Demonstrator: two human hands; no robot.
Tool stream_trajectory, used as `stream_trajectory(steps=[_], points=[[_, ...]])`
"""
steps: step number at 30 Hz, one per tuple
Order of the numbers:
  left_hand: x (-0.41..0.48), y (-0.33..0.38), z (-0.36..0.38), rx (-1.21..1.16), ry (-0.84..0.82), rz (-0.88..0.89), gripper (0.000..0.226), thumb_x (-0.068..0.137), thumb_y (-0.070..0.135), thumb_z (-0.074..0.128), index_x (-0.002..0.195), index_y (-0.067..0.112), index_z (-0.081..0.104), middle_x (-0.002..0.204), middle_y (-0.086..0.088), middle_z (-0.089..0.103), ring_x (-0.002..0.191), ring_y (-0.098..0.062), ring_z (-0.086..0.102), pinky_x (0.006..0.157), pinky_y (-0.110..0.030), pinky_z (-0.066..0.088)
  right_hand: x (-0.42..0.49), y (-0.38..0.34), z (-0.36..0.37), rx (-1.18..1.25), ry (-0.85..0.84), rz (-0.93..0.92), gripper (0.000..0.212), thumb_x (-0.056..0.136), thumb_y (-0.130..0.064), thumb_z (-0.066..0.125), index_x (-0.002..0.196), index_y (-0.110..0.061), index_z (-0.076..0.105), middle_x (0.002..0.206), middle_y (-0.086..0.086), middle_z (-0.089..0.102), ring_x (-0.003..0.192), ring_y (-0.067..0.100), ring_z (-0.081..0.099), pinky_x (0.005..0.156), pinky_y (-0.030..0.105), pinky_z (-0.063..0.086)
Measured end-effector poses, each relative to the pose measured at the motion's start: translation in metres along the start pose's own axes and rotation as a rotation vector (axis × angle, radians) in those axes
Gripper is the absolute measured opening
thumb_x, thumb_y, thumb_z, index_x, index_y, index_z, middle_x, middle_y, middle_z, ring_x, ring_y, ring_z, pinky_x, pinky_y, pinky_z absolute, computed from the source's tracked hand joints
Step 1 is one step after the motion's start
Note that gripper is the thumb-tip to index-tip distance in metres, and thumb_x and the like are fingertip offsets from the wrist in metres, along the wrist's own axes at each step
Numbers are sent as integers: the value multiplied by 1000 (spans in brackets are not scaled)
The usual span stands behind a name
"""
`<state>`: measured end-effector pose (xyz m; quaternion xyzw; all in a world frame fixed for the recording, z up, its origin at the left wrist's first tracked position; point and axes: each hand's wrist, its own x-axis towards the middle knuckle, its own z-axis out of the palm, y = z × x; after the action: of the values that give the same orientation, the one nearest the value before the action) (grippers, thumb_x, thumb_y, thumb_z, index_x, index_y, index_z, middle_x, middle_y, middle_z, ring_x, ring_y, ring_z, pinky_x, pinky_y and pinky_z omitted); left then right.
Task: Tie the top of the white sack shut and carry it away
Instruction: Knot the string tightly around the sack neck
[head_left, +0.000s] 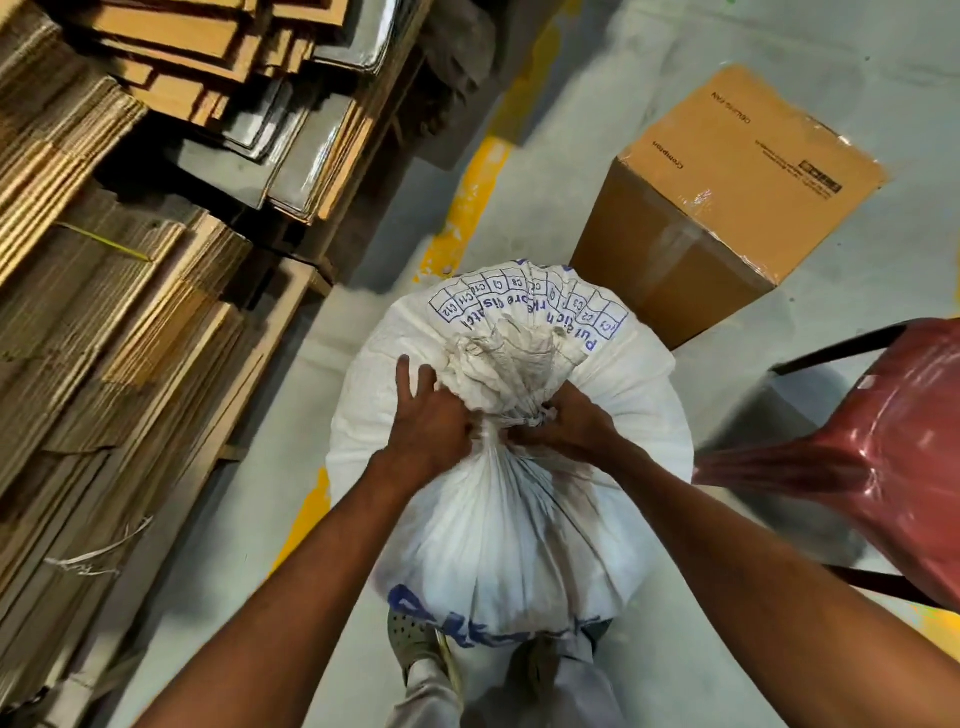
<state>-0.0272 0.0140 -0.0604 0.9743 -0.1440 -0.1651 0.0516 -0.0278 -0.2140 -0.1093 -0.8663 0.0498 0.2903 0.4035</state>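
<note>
A full white woven sack (511, 525) with blue print stands on the floor right in front of my legs. Its top is gathered into a tight neck (488, 431), and the loose mouth fans out above it. A thin string (535, 415) is wound around the neck. My left hand (428, 415) presses on the neck from the left, fingers spread over the bunched cloth. My right hand (569, 421) grips the neck and the string from the right. Both forearms reach in from the bottom of the view.
Stacks of flattened cardboard (119, 291) fill the left side. A taped brown carton (727, 208) stands just beyond the sack on the right. A red plastic chair (893, 457) is close on the right. A yellow floor line (467, 208) runs past the sack on grey concrete.
</note>
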Motion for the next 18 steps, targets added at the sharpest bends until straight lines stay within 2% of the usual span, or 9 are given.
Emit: stream_trajectory(steps=[2,4,6,8,10,12,13,15,18], points=[[-9,0,10,-140,-81,-21,27,76,13,61,100,15,73,99,-14,73,113,-41,59,102,-37,31,4,-1,2,10,-22,74,91,44,-91,78,114,-33,71,116,-2,72,109,13,68,88,35,56],[-20,1,26,-415,-138,-67,16,74,2,57,80,12,67,83,-13,73,92,-37,69,73,-25,37,2,-5,3,57,-22,153,61,53,-74,89,74,-20,70,84,1,69,79,11,66,65,29,47],[-31,7,37,-552,-106,-27,15,80,4,56,81,6,71,82,-8,76,84,-26,73,70,-21,38,4,-7,3,97,-28,133,48,59,-55,95,59,-17,65,68,2,65,66,9,62,61,32,47],[-36,16,39,-573,-13,33,13,89,5,66,77,6,72,80,-9,76,78,-21,71,67,-20,36,5,-7,2,129,-54,99,43,59,-46,98,78,-12,79,82,6,78,78,12,72,76,37,59],[-30,17,40,-530,66,73,15,89,11,77,75,7,74,78,-11,76,75,-21,69,62,-21,34,5,-11,-1,165,-108,95,44,64,-28,99,98,-7,81,97,9,80,86,10,72,84,33,59],[-19,28,36,-471,156,89,9,87,12,79,92,5,78,88,-8,76,87,-16,68,76,-25,50,6,-11,-4,171,-142,76,40,67,-18,97,102,-7,80,99,8,79,88,8,68,84,28,57],[-13,36,31,-544,147,85,10,89,6,73,98,3,77,88,-2,72,86,-8,65,87,-30,56,5,-12,-8,159,-175,53,34,70,-16,95,99,-8,80,97,8,78,87,7,67,82,24,56],[-9,50,11,-614,1,129,17,100,9,58,101,11,75,88,10,66,80,0,60,87,-32,57,4,-11,-14,160,-240,22,33,78,-15,87,104,1,74,100,15,74,92,17,67,84,29,54],[-15,52,9,-308,-92,429,36,104,35,52,130,14,65,131,-6,68,120,-20,63,105,-38,48,4,-5,-25,234,-275,134,29,94,-6,68,118,10,62,112,30,67,106,45,66,92,49,55]])
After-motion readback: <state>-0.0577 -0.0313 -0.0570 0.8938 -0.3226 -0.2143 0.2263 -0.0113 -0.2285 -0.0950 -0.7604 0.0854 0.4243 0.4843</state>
